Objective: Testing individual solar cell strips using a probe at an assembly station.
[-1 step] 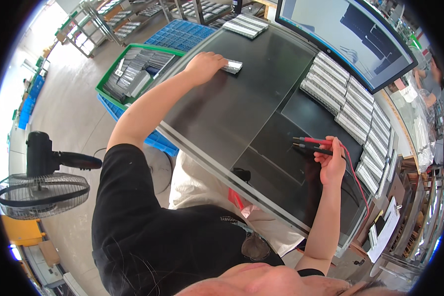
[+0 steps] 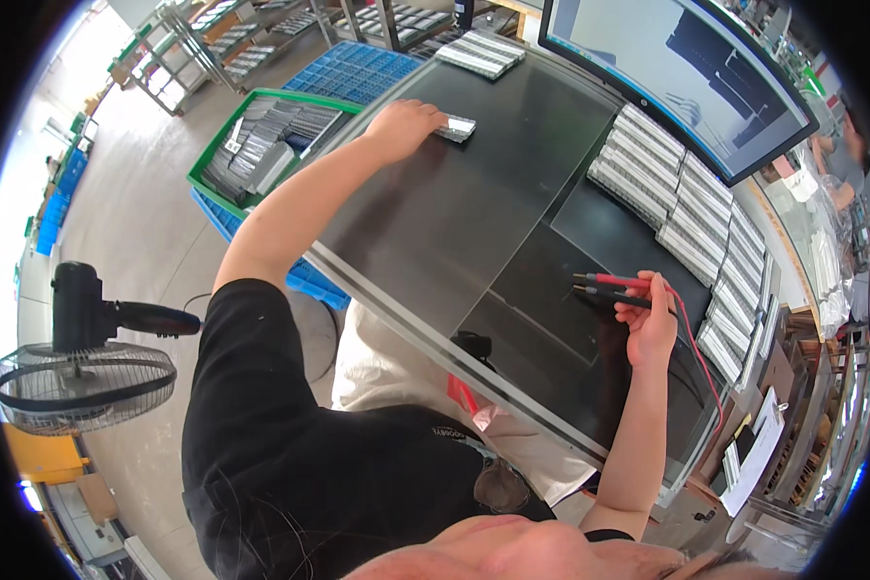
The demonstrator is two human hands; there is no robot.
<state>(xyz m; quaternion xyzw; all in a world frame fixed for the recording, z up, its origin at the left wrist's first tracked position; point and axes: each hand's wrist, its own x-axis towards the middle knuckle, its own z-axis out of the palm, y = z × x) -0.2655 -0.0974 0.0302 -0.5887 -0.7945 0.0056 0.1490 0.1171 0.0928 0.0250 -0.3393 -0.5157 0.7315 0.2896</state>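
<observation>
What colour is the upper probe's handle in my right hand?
Red; the upper probe's handle shows best in the head view.

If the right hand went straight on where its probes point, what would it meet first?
Probably the left forearm, across the dark tabletop; height is unclear, so the red and black probes might touch that surface sooner.

The panel (image 2: 406, 232) is glossy charcoal, edged pale grey. On it lies a silvery strip (image 2: 458, 127); along its right side, stacks (image 2: 686, 208) run in white and grey stripes. Over it, one red probe (image 2: 611, 279) meets one black probe (image 2: 609, 292). Left of it are a green bin (image 2: 224, 135), a blue lattice crate (image 2: 353, 66) and a black fan (image 2: 77, 309). Beyond it, a black-framed monitor (image 2: 686, 72) shows bluish grey.
</observation>
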